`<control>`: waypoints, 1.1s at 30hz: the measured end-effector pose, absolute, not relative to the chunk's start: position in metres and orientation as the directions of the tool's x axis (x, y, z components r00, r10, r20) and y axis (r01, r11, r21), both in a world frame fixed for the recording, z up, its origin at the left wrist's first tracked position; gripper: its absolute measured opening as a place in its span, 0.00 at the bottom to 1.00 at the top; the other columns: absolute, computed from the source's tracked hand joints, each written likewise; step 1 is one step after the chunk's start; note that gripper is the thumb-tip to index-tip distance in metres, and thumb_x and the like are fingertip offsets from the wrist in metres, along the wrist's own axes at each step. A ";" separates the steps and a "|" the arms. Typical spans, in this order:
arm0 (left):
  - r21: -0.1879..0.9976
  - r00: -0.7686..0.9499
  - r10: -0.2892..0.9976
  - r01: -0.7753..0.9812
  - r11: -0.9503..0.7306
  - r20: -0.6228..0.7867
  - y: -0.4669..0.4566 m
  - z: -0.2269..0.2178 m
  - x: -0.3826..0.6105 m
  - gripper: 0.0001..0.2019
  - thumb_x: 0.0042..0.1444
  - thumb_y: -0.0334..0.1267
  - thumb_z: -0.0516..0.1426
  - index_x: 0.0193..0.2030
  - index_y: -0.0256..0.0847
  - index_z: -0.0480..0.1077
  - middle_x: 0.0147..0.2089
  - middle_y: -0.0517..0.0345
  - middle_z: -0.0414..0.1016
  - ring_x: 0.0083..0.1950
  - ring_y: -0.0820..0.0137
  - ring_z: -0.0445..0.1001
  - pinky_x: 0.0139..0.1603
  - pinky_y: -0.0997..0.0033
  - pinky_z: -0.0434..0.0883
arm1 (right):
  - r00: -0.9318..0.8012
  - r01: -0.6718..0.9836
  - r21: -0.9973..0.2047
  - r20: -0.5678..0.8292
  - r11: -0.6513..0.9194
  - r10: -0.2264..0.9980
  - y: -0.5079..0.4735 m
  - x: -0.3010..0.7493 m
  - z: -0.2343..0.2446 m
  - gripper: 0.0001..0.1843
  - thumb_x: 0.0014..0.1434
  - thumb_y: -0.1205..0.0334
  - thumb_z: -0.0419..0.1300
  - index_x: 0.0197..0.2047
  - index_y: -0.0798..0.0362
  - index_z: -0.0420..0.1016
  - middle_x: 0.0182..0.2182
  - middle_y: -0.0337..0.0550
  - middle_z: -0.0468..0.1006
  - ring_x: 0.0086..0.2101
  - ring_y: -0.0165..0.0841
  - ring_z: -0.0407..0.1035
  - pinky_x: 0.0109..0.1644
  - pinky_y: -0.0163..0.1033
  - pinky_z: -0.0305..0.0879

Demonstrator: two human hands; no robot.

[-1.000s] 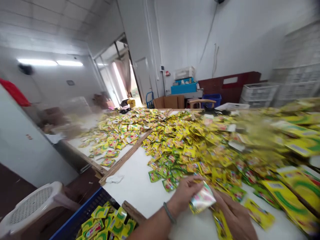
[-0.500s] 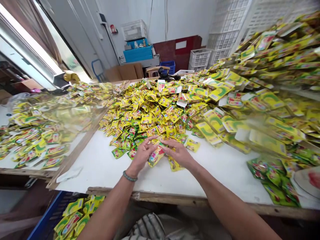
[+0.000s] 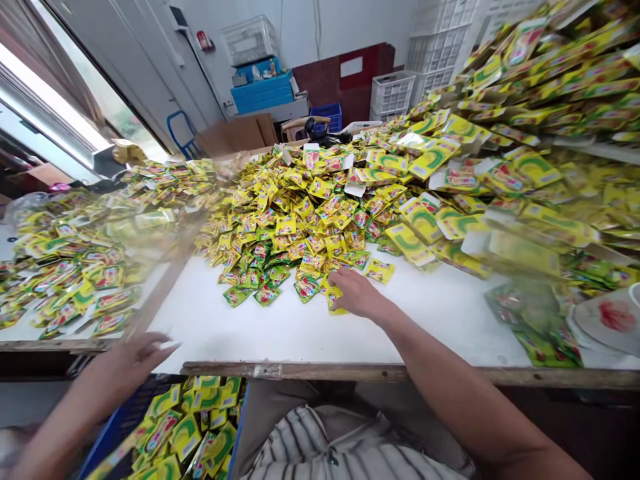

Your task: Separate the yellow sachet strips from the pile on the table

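Note:
My left hand [image 3: 127,363] is over the front left edge of the white table [image 3: 240,340], slightly blurred, with its fingers stretched apart and nothing in them. Below it, a blue crate [image 3: 103,437] holds yellow flat boxes [image 3: 185,437]. A blurred yellow strip, perhaps another box, shows at the crate's left side. My right hand [image 3: 354,293] rests on the table, its fingers closed around a yellow sachet [image 3: 334,301]; the thumb side is partly hidden. Beside it lie a green sachet [image 3: 306,288] and another yellow sachet [image 3: 380,271].
A heap of yellow and green sachets [image 3: 285,227] covers the table's middle. Yellow boxes [image 3: 420,220] pile high at right. A wooden strip [image 3: 165,287] borders another pile at left. Green sachets [image 3: 545,343] and a white cup [image 3: 613,317] stand near the right edge.
The packet held between both hands has left them. My left hand has swung left and down to above the crate and opened. My right hand has closed on a yellow sachet on the table.

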State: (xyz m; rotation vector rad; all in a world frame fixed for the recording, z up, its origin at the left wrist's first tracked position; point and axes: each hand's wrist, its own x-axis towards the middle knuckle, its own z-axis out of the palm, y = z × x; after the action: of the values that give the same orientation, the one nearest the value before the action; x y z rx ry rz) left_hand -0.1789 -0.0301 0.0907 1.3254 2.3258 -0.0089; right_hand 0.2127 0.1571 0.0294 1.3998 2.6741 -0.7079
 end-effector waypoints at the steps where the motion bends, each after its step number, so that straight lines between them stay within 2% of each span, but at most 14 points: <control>1: 0.264 -0.419 0.827 0.807 0.529 -0.376 -0.014 0.086 -0.156 0.20 0.50 0.58 0.53 0.36 0.47 0.76 0.34 0.66 0.82 0.40 0.62 0.77 0.39 0.71 0.65 | -0.570 0.801 -0.377 -0.240 0.466 0.786 0.157 0.212 0.030 0.24 0.47 0.58 0.72 0.46 0.52 0.70 0.44 0.47 0.73 0.42 0.39 0.68 0.38 0.36 0.58; 3: 0.327 -0.395 0.871 0.815 0.479 -0.291 0.026 0.075 -0.102 0.19 0.53 0.55 0.52 0.34 0.43 0.74 0.33 0.58 0.81 0.38 0.61 0.76 0.36 0.71 0.63 | -0.520 0.832 -0.375 -0.272 0.409 0.809 0.159 0.215 0.033 0.25 0.47 0.55 0.72 0.45 0.52 0.69 0.41 0.45 0.74 0.39 0.38 0.68 0.35 0.35 0.55; 6: 0.426 -0.269 0.950 0.850 0.311 -0.158 0.085 0.054 -0.028 0.17 0.59 0.51 0.50 0.35 0.40 0.73 0.36 0.53 0.80 0.38 0.62 0.75 0.36 0.70 0.63 | -0.482 0.865 -0.355 -0.390 0.355 0.785 0.161 0.221 0.040 0.19 0.46 0.55 0.72 0.36 0.51 0.70 0.30 0.40 0.74 0.33 0.35 0.67 0.31 0.34 0.50; 8: 0.397 -0.144 0.978 0.897 0.192 -0.148 0.112 0.040 0.006 0.15 0.58 0.47 0.55 0.41 0.38 0.73 0.42 0.48 0.79 0.42 0.60 0.75 0.38 0.69 0.63 | -0.492 0.857 -0.384 -0.416 0.343 0.765 0.162 0.223 0.043 0.15 0.47 0.56 0.71 0.31 0.51 0.69 0.26 0.37 0.71 0.31 0.33 0.65 0.30 0.34 0.48; 10: 0.354 -0.073 0.977 0.925 0.142 -0.200 0.127 0.029 0.024 0.15 0.54 0.44 0.60 0.44 0.36 0.72 0.42 0.44 0.79 0.43 0.58 0.75 0.37 0.68 0.62 | -0.494 0.835 -0.455 -0.376 0.309 0.784 0.164 0.224 0.044 0.12 0.50 0.58 0.69 0.32 0.51 0.70 0.25 0.35 0.70 0.30 0.31 0.64 0.30 0.33 0.48; 13: 0.382 -0.100 0.962 0.903 0.194 -0.252 0.133 0.016 0.027 0.14 0.51 0.43 0.62 0.41 0.36 0.71 0.34 0.48 0.77 0.37 0.58 0.74 0.32 0.69 0.58 | -0.443 0.813 -0.538 -0.320 0.224 0.838 0.168 0.223 0.042 0.11 0.53 0.61 0.66 0.38 0.51 0.70 0.25 0.34 0.68 0.28 0.30 0.62 0.31 0.33 0.50; 15: 0.444 -0.135 0.960 0.865 0.235 -0.246 0.131 0.009 0.024 0.11 0.52 0.45 0.61 0.34 0.38 0.72 0.28 0.54 0.74 0.32 0.63 0.71 0.29 0.70 0.54 | -0.417 0.812 -0.548 -0.302 0.202 0.857 0.170 0.223 0.039 0.08 0.54 0.61 0.64 0.34 0.51 0.69 0.24 0.34 0.66 0.28 0.30 0.61 0.31 0.33 0.49; 18: 0.693 -0.202 0.961 0.666 0.275 -0.188 0.128 0.000 0.023 0.14 0.53 0.48 0.59 0.25 0.39 0.69 0.20 0.62 0.65 0.25 0.70 0.64 0.26 0.72 0.53 | -0.384 0.770 -0.616 -0.235 0.169 0.893 0.172 0.223 0.036 0.16 0.57 0.58 0.60 0.24 0.51 0.59 0.21 0.33 0.60 0.26 0.29 0.56 0.30 0.34 0.48; 20: 0.860 -0.234 0.955 0.433 0.270 -0.182 0.126 -0.006 0.027 0.17 0.51 0.51 0.59 0.23 0.39 0.69 0.18 0.63 0.62 0.23 0.72 0.61 0.25 0.73 0.55 | -0.363 0.704 -0.696 -0.184 0.139 0.914 0.173 0.223 0.033 0.18 0.60 0.57 0.57 0.24 0.51 0.53 0.21 0.33 0.57 0.25 0.28 0.54 0.29 0.34 0.48; 21: 0.904 -0.232 0.953 0.335 0.265 -0.194 0.126 -0.009 0.029 0.18 0.51 0.53 0.59 0.24 0.38 0.70 0.18 0.63 0.62 0.23 0.73 0.60 0.24 0.73 0.57 | -0.353 0.671 -0.730 -0.164 0.127 0.921 0.173 0.223 0.032 0.17 0.61 0.57 0.55 0.25 0.50 0.52 0.21 0.32 0.57 0.25 0.28 0.54 0.29 0.34 0.49; 23: 0.941 -0.224 0.950 0.211 0.264 -0.216 0.128 -0.013 0.034 0.20 0.48 0.56 0.61 0.24 0.38 0.72 0.18 0.63 0.63 0.22 0.74 0.60 0.23 0.73 0.59 | -0.338 0.601 -0.793 -0.139 0.100 0.931 0.173 0.223 0.029 0.15 0.61 0.57 0.54 0.27 0.50 0.53 0.23 0.33 0.59 0.26 0.28 0.56 0.29 0.33 0.52; 27: 0.964 -0.227 0.949 0.102 0.247 -0.219 0.131 -0.015 0.036 0.20 0.44 0.56 0.64 0.23 0.39 0.74 0.17 0.63 0.65 0.21 0.74 0.61 0.21 0.74 0.60 | -0.399 0.418 -0.908 -0.159 0.024 0.903 0.173 0.222 0.023 0.08 0.61 0.55 0.53 0.34 0.50 0.63 0.25 0.34 0.63 0.26 0.29 0.60 0.29 0.33 0.58; 30: 0.962 -0.199 0.949 0.074 0.261 -0.243 0.131 -0.012 0.037 0.22 0.45 0.58 0.63 0.23 0.38 0.73 0.19 0.62 0.67 0.22 0.73 0.64 0.22 0.74 0.62 | -0.532 0.436 -0.885 -0.109 0.162 0.840 0.170 0.220 0.023 0.06 0.58 0.58 0.57 0.34 0.51 0.69 0.26 0.35 0.69 0.29 0.30 0.64 0.33 0.34 0.59; 33: 0.960 -0.053 0.958 -0.006 0.282 -0.281 0.128 -0.005 0.039 0.24 0.48 0.61 0.60 0.26 0.38 0.74 0.23 0.59 0.71 0.26 0.71 0.68 0.26 0.73 0.67 | -0.543 0.513 -0.817 -0.071 0.263 0.837 0.166 0.217 0.025 0.06 0.53 0.60 0.63 0.32 0.51 0.70 0.26 0.35 0.71 0.29 0.30 0.64 0.34 0.34 0.57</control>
State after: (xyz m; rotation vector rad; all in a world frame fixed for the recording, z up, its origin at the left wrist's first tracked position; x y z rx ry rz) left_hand 0.0394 0.1281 -0.0051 0.9715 1.3711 1.0322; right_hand 0.2165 0.1664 0.0250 1.5743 2.7737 -1.5126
